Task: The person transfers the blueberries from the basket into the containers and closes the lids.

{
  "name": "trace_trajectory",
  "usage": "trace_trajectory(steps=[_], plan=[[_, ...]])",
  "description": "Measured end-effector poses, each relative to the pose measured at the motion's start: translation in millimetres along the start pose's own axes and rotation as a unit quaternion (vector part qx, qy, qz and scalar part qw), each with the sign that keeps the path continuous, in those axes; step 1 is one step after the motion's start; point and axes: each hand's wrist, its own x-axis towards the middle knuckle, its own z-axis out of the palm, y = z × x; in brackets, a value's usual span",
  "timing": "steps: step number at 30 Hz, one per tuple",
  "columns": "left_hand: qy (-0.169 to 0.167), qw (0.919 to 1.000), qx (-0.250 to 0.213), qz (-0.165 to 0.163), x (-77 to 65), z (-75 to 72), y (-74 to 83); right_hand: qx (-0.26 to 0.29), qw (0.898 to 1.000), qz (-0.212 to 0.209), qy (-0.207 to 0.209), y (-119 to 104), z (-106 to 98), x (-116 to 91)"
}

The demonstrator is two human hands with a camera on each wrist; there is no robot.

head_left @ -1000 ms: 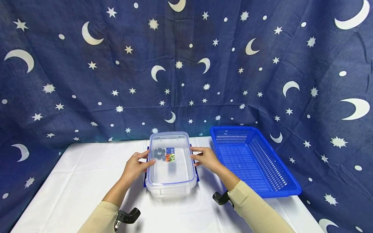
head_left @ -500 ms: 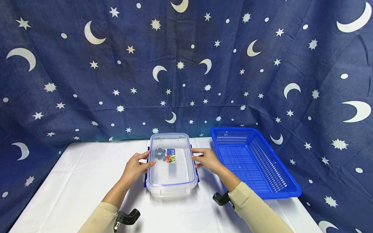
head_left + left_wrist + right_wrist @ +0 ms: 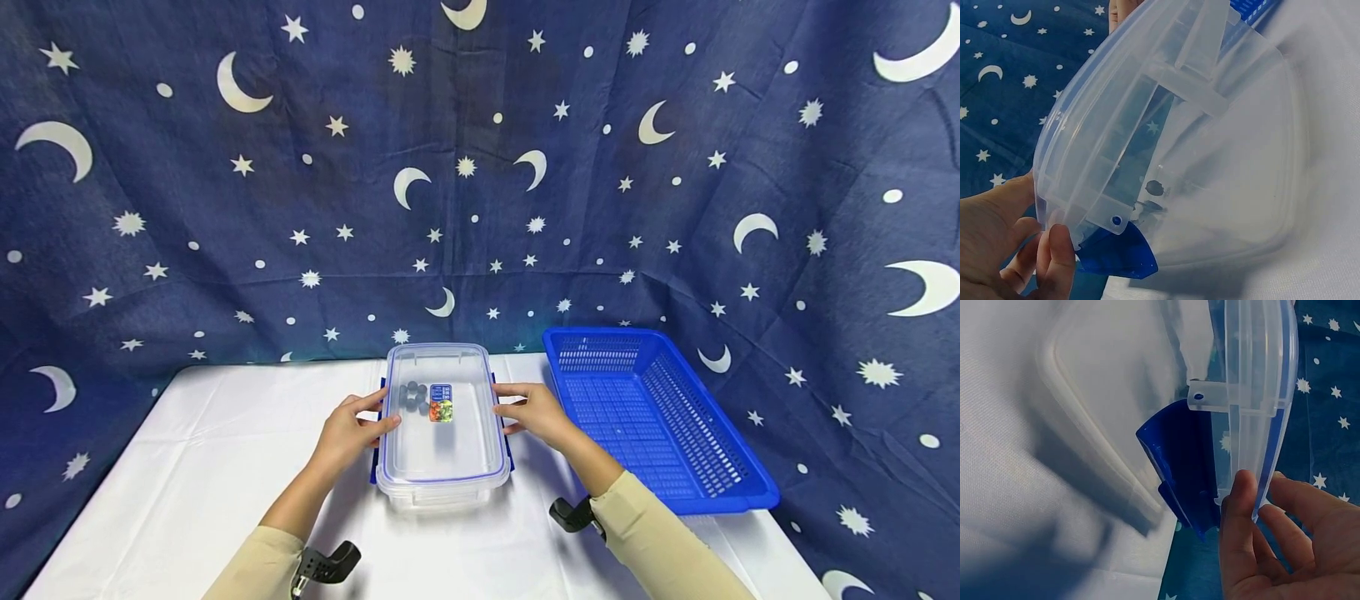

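Observation:
A clear rectangular food container (image 3: pixel 1254 206) stands on the white-covered table, topped by a clear lid (image 3: pixel 442 454) with a blue seal line and a colourful label. Several dark round things (image 3: pixel 413 397) show through the lid. My left hand (image 3: pixel 348 431) grips the lid's left edge, thumb on top. At the right edge my right hand (image 3: pixel 534 412) pinches the lid between thumb and fingers. Blue side latches (image 3: pixel 1119 250) hang flared out, unclipped, beside both hands; the right wrist view shows the other latch (image 3: pixel 1182 462). What the round things are cannot be told.
A blue perforated plastic basket (image 3: pixel 645 442) stands right of the container, close to my right forearm. White cloth covers the table (image 3: pixel 225 450). A dark blue curtain (image 3: pixel 337 192) with moons and stars hangs behind and at the sides.
The lid's front edge and label sit slightly lower in the head view than a second ago. Both hands keep their places at the lid's edges. The head view has shifted slightly.

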Motion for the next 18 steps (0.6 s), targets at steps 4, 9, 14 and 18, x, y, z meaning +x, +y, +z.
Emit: trace_trajectory(steps=[4, 9, 14, 18], plan=[[0.003, 1.0, 0.003, 0.005, 0.2, 0.6, -1.4, -0.008, 1.0, -0.004, -0.001, 0.5, -0.2, -0.4], [0.003, 0.9999, 0.008, 0.01, 0.1, 1.8, -4.1, -0.008, 1.0, -0.002, 0.002, 0.8, -0.4, -1.0], [0.001, 0.9999, 0.009, 0.005, 0.7, 2.1, -4.5, -0.007, 1.0, 0.008, 0.0, 0.0, -0.5, 0.0], [0.0, 1.0, 0.004, 0.0, 1.5, 2.0, -3.6, -0.009, 1.0, 0.015, -0.006, -2.9, -0.3, 0.1]])
